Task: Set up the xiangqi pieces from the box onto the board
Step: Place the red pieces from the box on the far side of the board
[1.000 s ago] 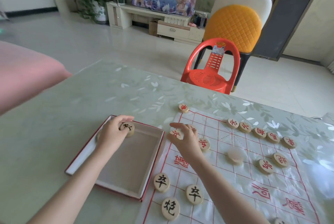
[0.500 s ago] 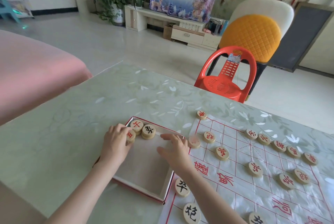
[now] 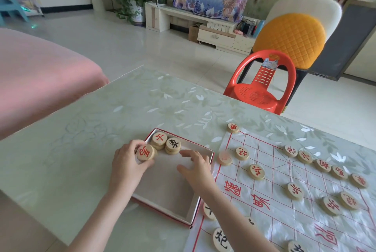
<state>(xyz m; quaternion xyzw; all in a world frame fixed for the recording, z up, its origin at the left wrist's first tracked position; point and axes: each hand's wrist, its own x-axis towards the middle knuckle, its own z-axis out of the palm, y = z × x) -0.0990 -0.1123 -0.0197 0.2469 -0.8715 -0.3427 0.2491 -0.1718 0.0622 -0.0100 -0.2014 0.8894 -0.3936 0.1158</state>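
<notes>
Piece point(image 3: 144, 152) in fingertip pinch of left hand point(image 3: 126, 163), above far corner of box point(image 3: 194, 210); right hand point(image 3: 196, 168) nearby, loose, empty.

The table point(image 3: 101, 129) carries the box point(image 3: 173, 196) and board point(image 3: 295, 201).

Bright daylight; wide-angle edge distortion; slight blur.

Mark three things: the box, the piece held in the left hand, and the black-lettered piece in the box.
box point(image 3: 166, 188): head view, bare inside floor.
held piece point(image 3: 144, 152): head view, red-lettered top face.
black-lettered piece point(image 3: 173, 143): head view, lettered top face.
</notes>
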